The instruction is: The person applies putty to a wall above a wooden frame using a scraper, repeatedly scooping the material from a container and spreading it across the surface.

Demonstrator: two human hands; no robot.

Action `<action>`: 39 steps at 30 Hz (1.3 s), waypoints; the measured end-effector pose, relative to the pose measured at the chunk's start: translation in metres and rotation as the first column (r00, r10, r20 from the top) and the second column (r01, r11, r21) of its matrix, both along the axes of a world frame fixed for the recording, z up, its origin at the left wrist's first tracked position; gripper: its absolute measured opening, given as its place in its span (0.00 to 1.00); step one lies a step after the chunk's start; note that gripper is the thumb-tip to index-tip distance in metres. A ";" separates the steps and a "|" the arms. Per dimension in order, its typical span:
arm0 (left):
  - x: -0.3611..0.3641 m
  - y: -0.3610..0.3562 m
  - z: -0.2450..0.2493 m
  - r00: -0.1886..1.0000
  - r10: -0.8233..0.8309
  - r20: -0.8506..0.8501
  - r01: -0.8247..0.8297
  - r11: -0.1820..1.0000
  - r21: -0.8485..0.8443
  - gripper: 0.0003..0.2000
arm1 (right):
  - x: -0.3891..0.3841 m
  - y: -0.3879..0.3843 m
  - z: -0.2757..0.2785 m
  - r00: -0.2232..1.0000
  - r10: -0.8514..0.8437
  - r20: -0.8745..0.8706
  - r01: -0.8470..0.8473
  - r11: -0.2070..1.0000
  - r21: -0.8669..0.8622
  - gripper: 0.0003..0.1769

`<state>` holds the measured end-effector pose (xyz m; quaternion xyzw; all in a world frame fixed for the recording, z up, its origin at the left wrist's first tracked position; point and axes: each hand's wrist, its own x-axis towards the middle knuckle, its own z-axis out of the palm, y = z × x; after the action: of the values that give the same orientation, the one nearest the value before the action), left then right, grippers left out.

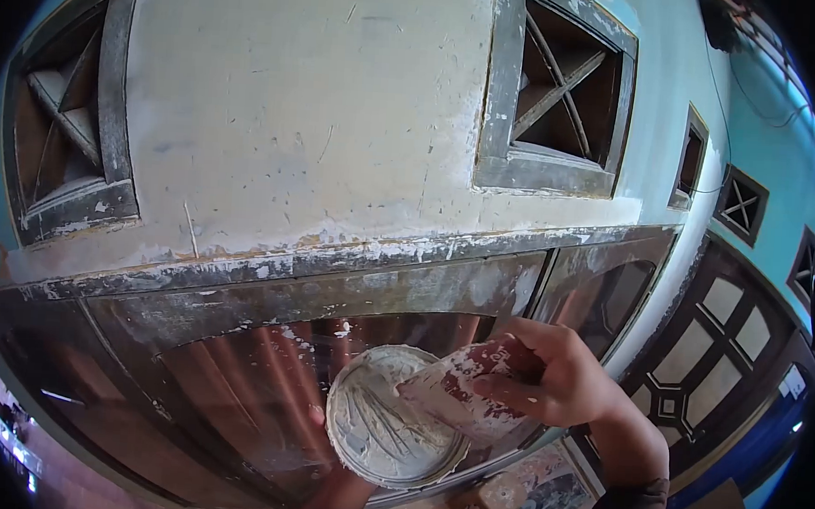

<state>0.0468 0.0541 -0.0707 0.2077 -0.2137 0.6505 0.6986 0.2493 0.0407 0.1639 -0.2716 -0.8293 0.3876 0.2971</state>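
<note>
The right hand (549,375) pinches the scraper (467,392), likely light, stiff and slippery (best held by its upper edge), over the dish (397,483) that the left hand (341,490), mostly hidden, grips.

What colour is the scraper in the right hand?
The scraper is dark red under off-white smears; best seen in the head view.

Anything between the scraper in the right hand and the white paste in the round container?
Nothing visible. The right hand holds the scraper with its front edge over the white paste, inside the rim of the round container. I can't tell whether it touches.
</note>
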 end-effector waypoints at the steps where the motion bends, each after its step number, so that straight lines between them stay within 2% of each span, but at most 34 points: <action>1: 0.004 0.003 0.005 0.999 -0.021 -0.026 0.021 1.000 0.005 0.57 | 0.005 -0.002 0.003 0.999 -0.042 0.027 0.038 0.991 0.128 0.15; 3: 0.011 0.010 0.015 0.994 -0.073 -0.078 0.074 0.997 0.002 0.57 | 0.016 -0.001 0.001 0.996 -0.093 0.005 0.086 0.943 0.322 0.16; 4: 0.014 0.013 0.019 0.989 -0.108 -0.098 0.107 0.994 -0.008 0.57 | 0.021 -0.003 0.002 0.996 -0.091 0.008 0.083 0.945 0.318 0.16; 6: 0.021 0.024 0.027 0.974 -0.182 -0.134 0.180 0.983 -0.025 0.58 | 0.032 -0.008 0.011 0.984 -0.161 0.081 0.096 0.848 0.521 0.15; 7: 0.025 0.029 0.029 0.965 -0.220 -0.141 0.218 0.975 -0.032 0.58 | 0.036 -0.005 0.008 0.985 -0.168 0.043 0.105 0.773 0.625 0.15; 8: 0.028 0.035 0.034 0.954 -0.259 -0.150 0.256 0.966 -0.038 0.58 | 0.040 -0.001 0.008 0.985 -0.168 0.040 0.104 0.763 0.637 0.15; 10: 0.036 0.039 0.041 0.935 -0.328 -0.135 0.322 0.944 -0.066 0.58 | 0.048 0.008 0.006 0.991 -0.131 -0.031 0.109 0.636 0.764 0.14; 12: 0.045 0.037 0.053 0.929 -0.350 -0.120 0.341 0.936 -0.088 0.58 | 0.054 0.023 0.000 0.991 -0.113 -0.065 0.122 0.635 0.763 0.14; 14: 0.054 0.025 0.073 0.983 -0.089 -0.158 0.094 0.995 0.021 0.60 | 0.056 0.041 -0.002 0.969 -0.167 -0.185 0.243 0.471 0.848 0.12; 15: 0.051 0.026 0.071 0.979 -0.111 -0.173 0.113 0.994 0.001 0.61 | 0.062 0.056 -0.008 0.951 -0.234 -0.202 0.283 0.392 0.875 0.13; 16: 0.051 0.027 0.067 0.979 -0.110 -0.170 0.111 0.994 -0.004 0.61 | 0.064 0.069 -0.012 0.952 -0.233 -0.198 0.279 0.397 0.874 0.13; 18: 0.053 0.030 0.060 0.970 0.094 -0.224 -0.077 0.993 0.085 0.59 | 0.065 0.098 -0.021 0.867 -0.359 -0.346 0.385 0.040 0.922 0.20; 19: 0.057 0.023 0.062 0.984 0.100 -0.145 -0.097 0.995 0.030 0.57 | 0.066 0.111 -0.029 0.867 -0.357 -0.348 0.387 0.041 0.921 0.20; 21: 0.056 0.019 0.065 0.980 0.093 -0.174 -0.079 0.994 0.081 0.57 | 0.064 0.139 -0.043 0.799 -0.439 -0.411 0.377 -0.166 0.911 0.29; 22: 0.055 0.018 0.065 0.976 0.084 -0.202 -0.059 0.990 0.125 0.57 | 0.061 0.148 -0.051 0.779 -0.457 -0.429 0.401 -0.162 0.902 0.31; 23: 0.054 0.019 0.058 0.979 0.087 -0.185 -0.071 0.993 0.092 0.59 | 0.059 0.157 -0.058 0.767 -0.484 -0.421 0.398 -0.157 0.904 0.30; 26: 0.047 0.022 0.049 0.959 0.136 -0.247 -0.106 0.985 0.133 0.61 | 0.048 0.183 -0.074 0.760 -0.496 -0.420 0.414 -0.128 0.901 0.28; 27: 0.047 0.024 0.045 0.981 0.096 -0.167 -0.068 0.984 0.164 0.62 | 0.046 0.187 -0.079 0.754 -0.501 -0.425 0.416 -0.138 0.899 0.28; 28: 0.045 0.027 0.041 0.979 0.109 -0.171 -0.080 0.982 0.171 0.62 | 0.044 0.190 -0.082 0.748 -0.506 -0.430 0.416 -0.148 0.897 0.28; 32: 0.039 0.027 0.034 0.971 0.093 -0.219 -0.070 0.991 0.110 0.61 | 0.036 0.197 -0.093 0.739 -0.477 -0.475 0.459 -0.158 0.874 0.27; 35: 0.044 0.029 0.033 0.979 0.136 -0.153 -0.125 0.989 0.081 0.61 | 0.037 0.194 -0.097 0.735 -0.479 -0.481 0.474 -0.145 0.869 0.25; 39: 0.041 0.025 0.030 0.963 0.156 -0.221 -0.143 0.987 0.074 0.60 | 0.043 0.187 -0.107 0.733 -0.487 -0.474 0.477 -0.128 0.869 0.24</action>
<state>0.0881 0.0790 -0.0410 0.3162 -0.1349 0.6671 0.6609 0.2924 0.2277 0.0564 -0.2887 -0.7040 -0.3977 0.5128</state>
